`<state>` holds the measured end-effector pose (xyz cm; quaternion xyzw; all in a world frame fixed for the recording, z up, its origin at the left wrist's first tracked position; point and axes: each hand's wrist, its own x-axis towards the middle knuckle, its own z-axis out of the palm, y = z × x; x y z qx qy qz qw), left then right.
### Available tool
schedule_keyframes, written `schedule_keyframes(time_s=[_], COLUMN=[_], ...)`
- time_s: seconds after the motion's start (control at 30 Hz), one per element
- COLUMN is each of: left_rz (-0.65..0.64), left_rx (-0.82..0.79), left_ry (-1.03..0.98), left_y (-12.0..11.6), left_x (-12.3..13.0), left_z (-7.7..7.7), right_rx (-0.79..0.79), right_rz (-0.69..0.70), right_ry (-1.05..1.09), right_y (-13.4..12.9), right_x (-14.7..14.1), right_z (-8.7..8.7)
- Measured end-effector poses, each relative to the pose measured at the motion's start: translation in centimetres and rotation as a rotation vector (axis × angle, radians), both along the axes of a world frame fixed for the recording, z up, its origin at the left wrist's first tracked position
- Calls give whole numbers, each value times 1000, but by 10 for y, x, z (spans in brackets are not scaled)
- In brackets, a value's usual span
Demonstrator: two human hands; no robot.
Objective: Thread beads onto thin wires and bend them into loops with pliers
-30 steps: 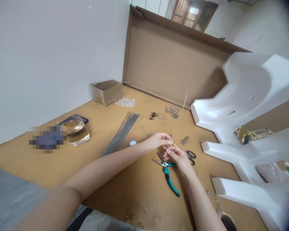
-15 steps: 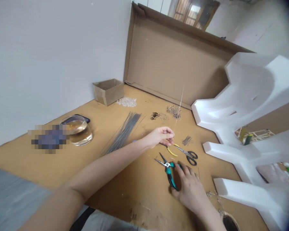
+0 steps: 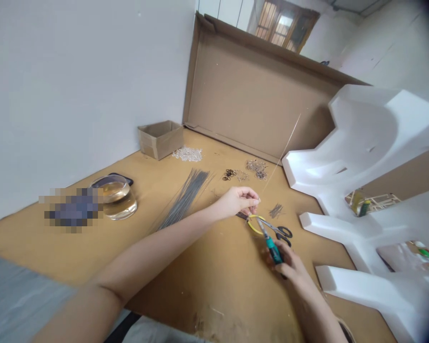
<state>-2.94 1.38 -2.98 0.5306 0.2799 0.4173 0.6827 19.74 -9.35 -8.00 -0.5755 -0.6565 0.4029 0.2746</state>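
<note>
Pinched between the fingers of my left hand (image 3: pixel 243 202) is a thin wire (image 3: pixel 285 147), which slants up to the right. My right hand (image 3: pixel 288 262) is closed around the teal handles of needle-nose pliers (image 3: pixel 272 248), lifted off the table with the jaws pointing up toward my left hand. Just beyond the jaws lie black-handled scissors (image 3: pixel 283 233) and a yellow-handled tool (image 3: pixel 254 226), partly hidden by my left hand. A small heap of short wire pieces (image 3: pixel 276 210) sits right of my left fingertips.
A bundle of grey wires (image 3: pixel 186 197) lies left of centre. Behind are black rings (image 3: pixel 229 175), metal findings (image 3: pixel 257 167), clear pieces (image 3: pixel 188 153) and a small cardboard box (image 3: pixel 160 139). A glass of liquid (image 3: pixel 119 202) stands left; white foam packing (image 3: pixel 329 224) borders the right.
My right hand has picked the pliers up from the table and turned them toward my left hand. The wire in my left hand now leans further right.
</note>
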Motion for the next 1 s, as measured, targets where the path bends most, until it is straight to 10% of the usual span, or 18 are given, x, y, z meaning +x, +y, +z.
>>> schedule_keyframes(time_s=[0.1, 0.53, 1.0], left_rz=[-18, -1, -101], left_rx=[17, -6, 22], left_ry=[13, 153, 237], left_y=[-2, -4, -12], left_x=[-3, -2, 5], left_z=[3, 6, -4], right_rx=[-38, -247, -190], right_rz=[-37, 42, 195], right_ry=[467, 856, 474], right_y=[3, 27, 19], right_x=[6, -29, -19], right_z=[8, 15, 22])
